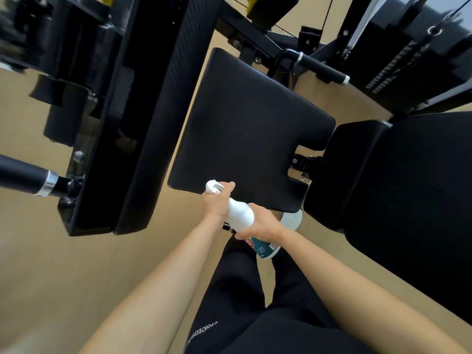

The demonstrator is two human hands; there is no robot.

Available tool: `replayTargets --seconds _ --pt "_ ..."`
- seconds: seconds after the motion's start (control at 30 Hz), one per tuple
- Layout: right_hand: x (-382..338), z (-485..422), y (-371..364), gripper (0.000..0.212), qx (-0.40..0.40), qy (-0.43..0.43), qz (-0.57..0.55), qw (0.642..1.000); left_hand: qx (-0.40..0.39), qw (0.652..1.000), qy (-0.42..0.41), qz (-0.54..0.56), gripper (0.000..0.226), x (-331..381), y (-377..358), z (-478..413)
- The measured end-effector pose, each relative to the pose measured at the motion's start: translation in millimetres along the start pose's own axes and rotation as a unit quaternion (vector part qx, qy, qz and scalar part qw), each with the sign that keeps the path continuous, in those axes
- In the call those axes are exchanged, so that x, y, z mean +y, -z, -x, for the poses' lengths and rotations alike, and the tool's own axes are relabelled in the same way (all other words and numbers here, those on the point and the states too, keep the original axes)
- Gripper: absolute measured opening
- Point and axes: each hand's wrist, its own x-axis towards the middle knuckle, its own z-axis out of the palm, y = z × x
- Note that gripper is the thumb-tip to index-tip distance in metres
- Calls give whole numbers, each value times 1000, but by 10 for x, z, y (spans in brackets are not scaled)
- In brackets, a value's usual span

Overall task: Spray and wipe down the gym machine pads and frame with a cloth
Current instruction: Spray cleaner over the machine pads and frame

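Note:
I hold a white spray bottle [240, 213] with a teal label in both hands, just in front of the near edge of a black seat pad [245, 123]. My left hand [217, 203] grips the trigger head at the bottle's top. My right hand [263, 226] wraps around the bottle's body above the label. The nozzle points toward the upper left. No cloth is in view.
A long black back pad [158, 111] stands to the left with a chrome-ringed handle [30, 177] beside it. Another black pad [398, 187] fills the right. A black frame bar and grip [319, 65] run behind the seat. Tan floor lies below, with my black trousers [242, 290] and a white shoe [291, 218].

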Motion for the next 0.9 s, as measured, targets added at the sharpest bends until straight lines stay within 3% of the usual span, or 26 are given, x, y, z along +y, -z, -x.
replayTargets --seconds 0.17,0.4,0.6,0.77,0.9 --pt "166 175 63 64 42 -15 -56 997 -21 997 -29 -63 35 115 -353 79" --pt "145 206 559 65 171 -26 -138 975 -150 977 -135 -67 19 727 -932 174" --pt "-74 33 1187 66 229 1 -162 960 -135 955 -224 -141 15 1430 -1429 84" --pt "-232 -204 1759 63 276 2 -204 939 -167 933 -256 -188 29 2002 -1894 -109" --pt "-227 -448 2201 62 285 -7 -228 931 -222 928 -249 -166 23 2316 -2234 -304"
